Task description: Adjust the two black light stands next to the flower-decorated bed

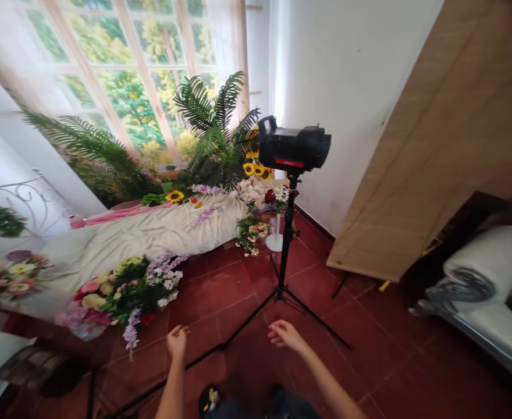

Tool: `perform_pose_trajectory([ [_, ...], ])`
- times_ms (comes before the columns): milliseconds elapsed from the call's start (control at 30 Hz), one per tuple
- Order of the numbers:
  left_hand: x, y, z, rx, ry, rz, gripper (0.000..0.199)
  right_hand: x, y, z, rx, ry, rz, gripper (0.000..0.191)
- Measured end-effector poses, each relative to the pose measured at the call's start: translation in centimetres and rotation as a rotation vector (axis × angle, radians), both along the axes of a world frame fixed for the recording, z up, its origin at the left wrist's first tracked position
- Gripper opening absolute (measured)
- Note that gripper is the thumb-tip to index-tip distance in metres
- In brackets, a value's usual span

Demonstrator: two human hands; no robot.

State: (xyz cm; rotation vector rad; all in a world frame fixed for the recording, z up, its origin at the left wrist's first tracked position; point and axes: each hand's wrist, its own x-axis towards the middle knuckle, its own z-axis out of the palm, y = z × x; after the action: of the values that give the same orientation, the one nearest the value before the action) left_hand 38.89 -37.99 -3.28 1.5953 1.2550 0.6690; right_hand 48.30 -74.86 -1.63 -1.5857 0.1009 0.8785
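Observation:
My left hand [177,340] hangs in the air over the red tiled floor, fingers loosely bent and apart, with nothing visible in it. To its right, my right hand [284,335] is also raised, palm turned inward and fingers slightly spread, holding nothing. Just beyond my right hand stands a black light stand [284,250] with its tripod legs spread on the floor. A black studio light [294,147] with a handle and a red stripe is mounted on top. Neither hand touches the stand.
A bed-like platform with cream cloth [142,235] runs along the window backdrop [125,75]. Flower arrangements [120,291] stand before it; palm leaves [214,110] rise behind. On the right are a hanging bamboo blind [395,174] and white rolls [491,262]. Another stand's leg [140,398] lies lower left.

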Motion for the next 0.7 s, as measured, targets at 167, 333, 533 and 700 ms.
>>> perform_pose_trajectory([
  [167,12.6,-7.2,2.1,-0.166,-0.243,-0.328,0.019,5.1,-4.5,3.2,0.167,0.065,-0.173,0.030],
  [333,22.3,-9.5,5.7,-0.143,-0.367,-0.577,0.025,10.1,-6.0,5.5,0.244,0.013,-0.274,0.031],
  [533,31.2,-14.2,7.2,-0.167,-0.438,-1.010,0.032,16.0,-5.4,8.2,0.328,0.027,-0.252,0.045],
  [700,37.5,-19.2,9.5,-0.126,-0.493,-1.200,0.037,23.4,-5.1,11.4,0.512,0.224,-0.325,0.043],
])
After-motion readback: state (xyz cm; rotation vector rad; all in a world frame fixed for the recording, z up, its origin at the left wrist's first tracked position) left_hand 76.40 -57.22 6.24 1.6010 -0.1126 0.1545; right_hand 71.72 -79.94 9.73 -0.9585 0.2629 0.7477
